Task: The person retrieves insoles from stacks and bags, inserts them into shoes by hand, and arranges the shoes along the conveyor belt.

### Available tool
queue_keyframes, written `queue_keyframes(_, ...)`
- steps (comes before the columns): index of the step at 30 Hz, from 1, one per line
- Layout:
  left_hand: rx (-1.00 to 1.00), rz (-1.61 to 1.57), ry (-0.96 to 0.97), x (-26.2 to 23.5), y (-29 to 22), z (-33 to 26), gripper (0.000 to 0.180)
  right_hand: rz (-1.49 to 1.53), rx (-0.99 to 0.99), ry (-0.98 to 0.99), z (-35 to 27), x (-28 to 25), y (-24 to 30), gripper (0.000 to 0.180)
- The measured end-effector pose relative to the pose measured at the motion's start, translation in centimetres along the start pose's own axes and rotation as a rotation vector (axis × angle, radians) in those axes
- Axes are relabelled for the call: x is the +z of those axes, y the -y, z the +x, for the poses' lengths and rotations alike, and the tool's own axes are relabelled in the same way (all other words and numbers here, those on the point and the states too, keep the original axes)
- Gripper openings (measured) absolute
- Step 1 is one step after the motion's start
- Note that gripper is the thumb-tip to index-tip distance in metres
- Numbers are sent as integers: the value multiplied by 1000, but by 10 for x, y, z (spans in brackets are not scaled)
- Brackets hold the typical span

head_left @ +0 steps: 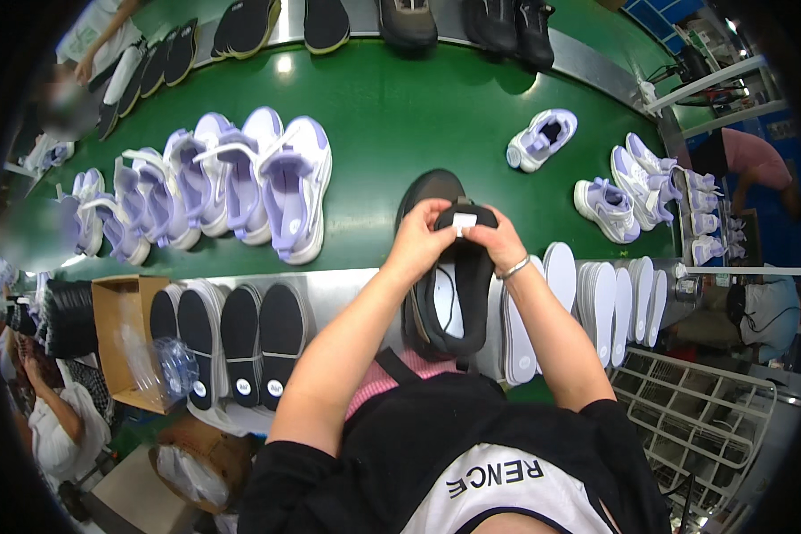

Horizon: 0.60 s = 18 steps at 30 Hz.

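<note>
A dark shoe point(468, 343) lies in front of me with its heel toward my body and a brown-black toe point(433, 185) pointing away. Its padded black tongue point(472, 212) is lifted, showing a small white label on it. My left hand point(421, 238) pinches the tongue's left side between thumb and fingers. On the other side, my right hand point(500, 238) grips it the same way, thumb beside the label. A pale insole point(447, 301) shows inside the shoe opening. My fingers hide part of the laces and upper.
White-and-lilac sneakers point(296, 187) line the green belt point(374, 116) on the left, with more point(607, 209) at right. Black insoles point(240, 343) and white insoles point(596, 307) flank me on the near ledge. Dark shoes point(408, 22) stand on the far ledge. A wire rack point(694, 409) is at right.
</note>
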<state>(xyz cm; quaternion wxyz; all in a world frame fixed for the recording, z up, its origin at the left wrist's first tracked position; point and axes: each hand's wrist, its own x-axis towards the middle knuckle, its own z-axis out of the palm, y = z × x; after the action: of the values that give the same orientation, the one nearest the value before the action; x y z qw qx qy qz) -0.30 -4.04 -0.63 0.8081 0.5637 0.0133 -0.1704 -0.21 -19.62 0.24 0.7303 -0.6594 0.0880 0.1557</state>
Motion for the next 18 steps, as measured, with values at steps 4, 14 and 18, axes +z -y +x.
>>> queue_keyframes(4, 5, 67, -7, -8, 3, -3, 37, -52, 39, 70, -4, 2, 0, 40)
queue_keyframes(14, -144, -35, 462, -9, -95, -2, 23, 57, -17, 61, 44, -73, 62, 71)
queue_keyframes(18, -69, 98, 520, -10, -115, 29, 21, -40, 298, 196, 54, -101, 88, 72)
